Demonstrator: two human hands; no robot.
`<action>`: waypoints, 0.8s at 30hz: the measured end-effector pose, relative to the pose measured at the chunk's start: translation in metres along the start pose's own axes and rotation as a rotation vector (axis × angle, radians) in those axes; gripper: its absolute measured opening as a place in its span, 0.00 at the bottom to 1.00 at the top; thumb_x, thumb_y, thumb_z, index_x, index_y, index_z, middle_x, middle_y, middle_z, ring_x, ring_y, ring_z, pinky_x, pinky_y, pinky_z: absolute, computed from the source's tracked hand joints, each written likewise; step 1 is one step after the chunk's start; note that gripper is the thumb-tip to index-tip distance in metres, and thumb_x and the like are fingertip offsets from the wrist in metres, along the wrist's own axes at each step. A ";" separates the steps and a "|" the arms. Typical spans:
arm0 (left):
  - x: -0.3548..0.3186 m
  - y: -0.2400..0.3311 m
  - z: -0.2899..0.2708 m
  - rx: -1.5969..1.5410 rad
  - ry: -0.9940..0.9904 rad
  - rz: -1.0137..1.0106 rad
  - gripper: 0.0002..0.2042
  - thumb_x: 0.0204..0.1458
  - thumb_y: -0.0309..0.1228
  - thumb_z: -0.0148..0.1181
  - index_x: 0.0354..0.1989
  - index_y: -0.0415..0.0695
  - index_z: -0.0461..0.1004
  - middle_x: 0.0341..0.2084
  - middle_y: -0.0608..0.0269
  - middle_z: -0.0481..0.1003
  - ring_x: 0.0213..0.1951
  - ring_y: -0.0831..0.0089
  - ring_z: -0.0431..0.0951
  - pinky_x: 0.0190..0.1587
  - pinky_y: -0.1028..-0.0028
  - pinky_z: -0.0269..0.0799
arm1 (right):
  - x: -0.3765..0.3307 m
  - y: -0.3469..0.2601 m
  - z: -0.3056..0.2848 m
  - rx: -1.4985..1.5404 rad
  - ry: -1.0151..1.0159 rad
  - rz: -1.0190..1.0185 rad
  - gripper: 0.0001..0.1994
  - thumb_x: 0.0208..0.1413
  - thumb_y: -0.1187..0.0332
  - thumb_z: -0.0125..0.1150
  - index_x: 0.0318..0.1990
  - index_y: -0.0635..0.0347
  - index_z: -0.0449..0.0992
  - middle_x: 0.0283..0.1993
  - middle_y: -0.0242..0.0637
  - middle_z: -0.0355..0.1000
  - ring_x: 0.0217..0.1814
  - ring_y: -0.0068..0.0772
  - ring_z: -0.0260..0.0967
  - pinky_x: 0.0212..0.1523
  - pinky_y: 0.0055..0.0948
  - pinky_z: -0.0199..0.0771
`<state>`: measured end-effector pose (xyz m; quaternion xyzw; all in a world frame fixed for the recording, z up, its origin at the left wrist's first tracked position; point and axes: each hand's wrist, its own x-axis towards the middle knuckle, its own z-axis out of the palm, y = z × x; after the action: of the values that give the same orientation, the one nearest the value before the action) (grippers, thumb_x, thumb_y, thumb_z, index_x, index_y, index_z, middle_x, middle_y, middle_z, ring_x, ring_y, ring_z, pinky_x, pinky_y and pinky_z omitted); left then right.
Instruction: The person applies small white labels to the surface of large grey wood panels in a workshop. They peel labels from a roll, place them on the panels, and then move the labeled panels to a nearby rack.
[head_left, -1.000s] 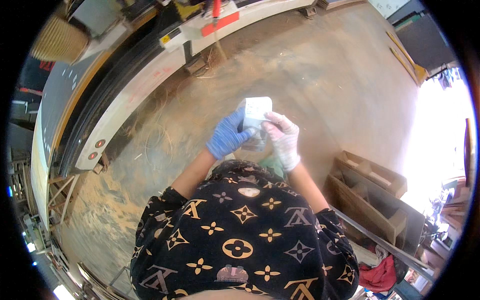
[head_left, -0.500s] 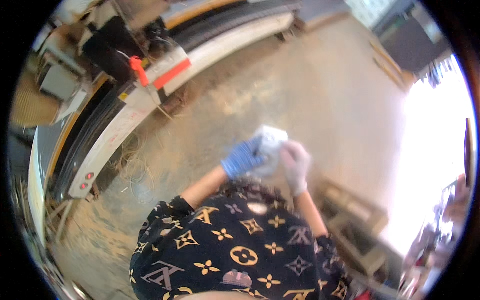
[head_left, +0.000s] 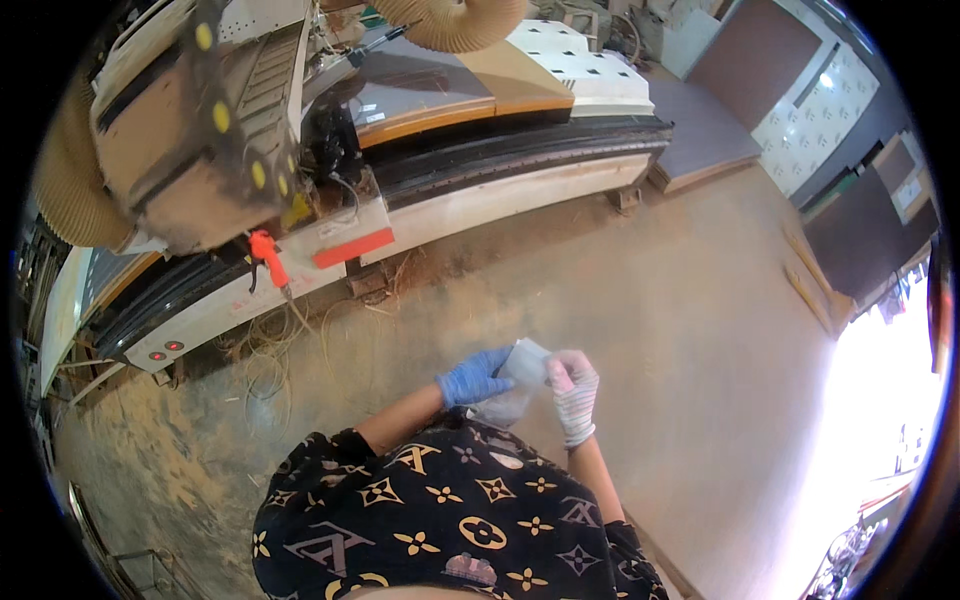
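We are holding a small pale sheet (head_left: 522, 362) between both hands at chest height, the left hand (head_left: 472, 378) in a blue glove closed on its left edge and the right hand (head_left: 575, 392) in a striped white glove pinching its right edge, fingers curled shut on it. A second ago the sheet was standing upright and squarer to us; now it is tilting flatter between the fingers, with a clear wrapper (head_left: 497, 408) hanging just below them. Our view is also swinging: the big woodworking machine (head_left: 300, 150) now fills the space beyond the fingers, across the sawdust-strewn floor (head_left: 680, 300).
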<state>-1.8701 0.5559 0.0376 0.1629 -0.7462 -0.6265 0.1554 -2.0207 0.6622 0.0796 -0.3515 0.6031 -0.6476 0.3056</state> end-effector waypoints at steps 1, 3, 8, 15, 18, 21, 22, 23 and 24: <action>0.013 -0.001 -0.010 -0.004 -0.008 -0.055 0.25 0.48 0.29 0.55 0.55 0.38 0.59 0.45 0.53 0.70 0.46 0.71 0.69 0.51 0.70 0.63 | 0.019 0.003 0.000 0.013 0.004 0.040 0.03 0.51 0.73 0.57 0.29 0.62 0.71 0.21 0.27 0.66 0.21 0.15 0.59 0.24 0.17 0.61; 0.040 -0.003 -0.031 0.041 -0.011 -0.089 0.24 0.49 0.29 0.55 0.55 0.38 0.59 0.47 0.56 0.69 0.47 0.73 0.68 0.52 0.71 0.63 | 0.056 0.007 -0.004 0.044 0.009 0.060 0.06 0.52 0.70 0.56 0.29 0.63 0.70 0.22 0.30 0.67 0.22 0.17 0.61 0.24 0.19 0.64; 0.092 -0.032 -0.078 0.443 0.103 -0.042 0.25 0.49 0.31 0.55 0.55 0.38 0.58 0.47 0.52 0.69 0.48 0.69 0.69 0.52 0.69 0.63 | 0.134 0.039 0.005 0.197 0.146 0.103 0.10 0.54 0.65 0.53 0.32 0.64 0.70 0.24 0.34 0.69 0.23 0.20 0.64 0.27 0.21 0.68; 0.181 -0.101 -0.135 -0.037 0.416 -0.025 0.26 0.49 0.32 0.58 0.55 0.37 0.58 0.44 0.57 0.69 0.46 0.73 0.68 0.49 0.72 0.64 | 0.263 0.105 0.002 0.182 0.002 0.133 0.09 0.53 0.72 0.53 0.40 0.67 0.71 0.35 0.36 0.71 0.31 0.22 0.67 0.35 0.23 0.71; 0.232 -0.114 -0.168 -0.088 0.589 -0.016 0.27 0.48 0.35 0.59 0.55 0.38 0.59 0.45 0.59 0.68 0.46 0.74 0.67 0.48 0.73 0.64 | 0.338 0.117 -0.005 0.112 -0.070 0.051 0.11 0.51 0.76 0.52 0.43 0.67 0.72 0.35 0.33 0.70 0.33 0.20 0.66 0.36 0.20 0.68; 0.287 -0.116 -0.198 -0.164 0.783 0.268 0.26 0.48 0.37 0.60 0.54 0.38 0.60 0.44 0.62 0.68 0.45 0.74 0.67 0.48 0.74 0.64 | 0.411 0.115 -0.007 0.155 -0.112 0.033 0.11 0.53 0.76 0.52 0.43 0.67 0.72 0.36 0.32 0.70 0.34 0.19 0.66 0.36 0.19 0.68; 0.299 -0.114 -0.213 -0.063 0.834 0.122 0.26 0.48 0.37 0.59 0.53 0.38 0.60 0.43 0.64 0.69 0.46 0.75 0.66 0.49 0.75 0.63 | 0.433 0.112 -0.005 0.153 -0.123 0.030 0.11 0.53 0.76 0.51 0.43 0.67 0.72 0.37 0.33 0.71 0.35 0.20 0.66 0.37 0.20 0.68; 0.310 -0.112 -0.224 -0.168 0.854 0.114 0.25 0.48 0.36 0.59 0.53 0.38 0.61 0.43 0.64 0.69 0.45 0.76 0.67 0.49 0.75 0.64 | 0.454 0.110 -0.004 0.113 -0.105 0.067 0.10 0.54 0.75 0.51 0.43 0.67 0.72 0.37 0.33 0.71 0.35 0.20 0.66 0.37 0.20 0.68; 0.324 -0.111 -0.235 -0.230 0.875 0.105 0.25 0.48 0.35 0.59 0.53 0.38 0.61 0.43 0.64 0.69 0.45 0.76 0.67 0.48 0.76 0.64 | 0.475 0.107 -0.003 0.152 -0.164 0.017 0.10 0.56 0.72 0.50 0.43 0.67 0.72 0.39 0.34 0.71 0.37 0.20 0.66 0.39 0.21 0.69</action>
<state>-2.0537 0.1879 -0.0241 0.3561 -0.5433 -0.5687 0.5046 -2.2953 0.2653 0.0138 -0.3740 0.5281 -0.6580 0.3851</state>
